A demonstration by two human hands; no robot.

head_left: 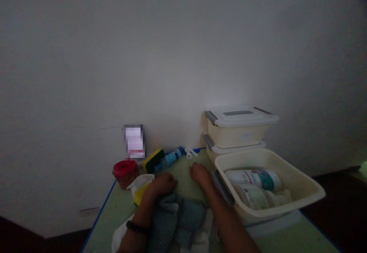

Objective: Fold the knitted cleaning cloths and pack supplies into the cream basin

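Note:
My left hand is curled closed over the table, just above the far edge of a crumpled blue-grey cloth. Whatever may be inside its fingers is hidden. To the right, my right hand is also closed, its fingertips turned in and out of sight. Just beyond it lies a small white plastic piece, apart from the fingers. A yellow item with white wrapping sits beside my left wrist. Between the forearms the cloth lies bunched, with paler fabric near it.
Behind the hands lie a yellow-green sponge and a blue bottle. A red-rimmed basket stands left. At right, an open cream bin holds a white bottle and a clear bottle; lidded boxes are stacked behind, near the wall.

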